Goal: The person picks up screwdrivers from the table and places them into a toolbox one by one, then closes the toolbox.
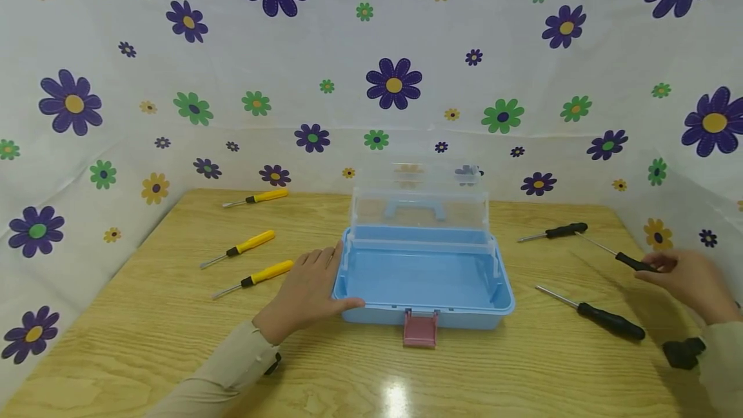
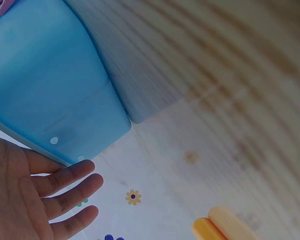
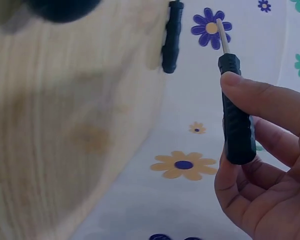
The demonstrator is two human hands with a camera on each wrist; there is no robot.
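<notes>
A light blue toolbox (image 1: 426, 318) stands on the table with its clear lid raised and its pink latch (image 1: 420, 329) hanging down in front. My left hand (image 1: 310, 289) rests against the box's left end, fingers straight along the side and thumb over the front rim. In the left wrist view, those fingers (image 2: 72, 192) lie by the blue wall. At the right, my right hand (image 1: 687, 279) pinches a black-handled screwdriver (image 3: 237, 125) by its handle between thumb and fingers. Its shaft points left and away, above the table.
Two more black screwdrivers lie right of the box, one far back (image 1: 565, 231) and one nearer (image 1: 609, 321). On the left lie three yellow screwdrivers, at the back (image 1: 269, 195), middle (image 1: 255, 242) and front (image 1: 273, 271). A flowered cloth (image 1: 325, 37) hangs behind the table.
</notes>
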